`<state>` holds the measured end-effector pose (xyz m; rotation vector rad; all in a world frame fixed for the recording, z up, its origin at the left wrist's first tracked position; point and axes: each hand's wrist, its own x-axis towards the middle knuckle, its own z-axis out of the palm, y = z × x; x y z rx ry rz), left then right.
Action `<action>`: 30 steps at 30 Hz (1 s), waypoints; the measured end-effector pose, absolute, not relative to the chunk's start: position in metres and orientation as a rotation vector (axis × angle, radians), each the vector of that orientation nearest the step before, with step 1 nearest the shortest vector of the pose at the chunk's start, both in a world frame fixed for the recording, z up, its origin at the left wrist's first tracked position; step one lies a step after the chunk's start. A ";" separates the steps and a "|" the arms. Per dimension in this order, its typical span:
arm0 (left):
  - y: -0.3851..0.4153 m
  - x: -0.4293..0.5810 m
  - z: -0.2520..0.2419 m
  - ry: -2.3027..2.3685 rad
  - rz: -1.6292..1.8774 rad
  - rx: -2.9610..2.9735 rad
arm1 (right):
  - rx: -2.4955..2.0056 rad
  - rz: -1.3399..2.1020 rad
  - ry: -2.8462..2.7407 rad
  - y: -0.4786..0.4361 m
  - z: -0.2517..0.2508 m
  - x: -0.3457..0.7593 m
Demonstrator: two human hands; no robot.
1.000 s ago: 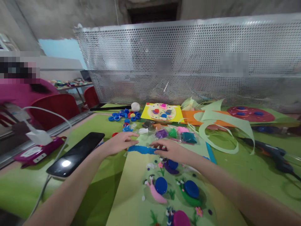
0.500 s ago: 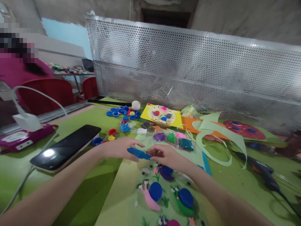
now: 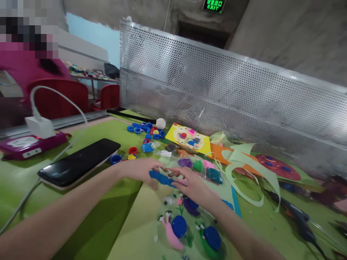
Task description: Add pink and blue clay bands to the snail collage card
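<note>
Stretched between both hands is a blue strip of modelling clay (image 3: 162, 179), held above a light-coloured sheet (image 3: 132, 224). At its left end, my left hand (image 3: 139, 170) closes its fingers on the clay. My right hand (image 3: 191, 182) pinches the other end between thumb and fingers. Below the hands, clay snails with blue caps as shells lie on a pale green picture: a pink snail (image 3: 171, 236), a green snail (image 3: 206, 249) and a purple snail (image 3: 190, 207), partly covered by my right hand. A small pink flower (image 3: 179, 201) sits near the purple one.
Bottle caps (image 3: 137, 130) lie behind my left hand, and bagged clay (image 3: 214, 175) behind my right. A smartphone (image 3: 80, 162) and a power strip (image 3: 32, 146) with a cable are left. Paper scraps (image 3: 244, 159) and a glue gun (image 3: 294, 213) are right. A perforated metal screen (image 3: 233, 94) stands behind.
The view has tilted, bringing an exit sign in at the top. The clay strip slants a little more, its right end lower, and the right-hand fingers are more stretched along it.
</note>
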<state>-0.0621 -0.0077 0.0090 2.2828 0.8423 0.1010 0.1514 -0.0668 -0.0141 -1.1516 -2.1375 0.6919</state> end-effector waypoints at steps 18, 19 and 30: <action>-0.012 -0.059 0.010 0.857 0.111 2.232 | -1.266 0.915 -2.097 -0.047 -0.009 0.134; -0.012 -0.060 0.011 0.875 0.102 2.235 | -1.269 0.947 -2.110 -0.047 -0.008 0.136; -0.009 -0.065 0.011 0.887 0.237 2.121 | -1.176 0.791 -2.162 -0.049 -0.001 0.139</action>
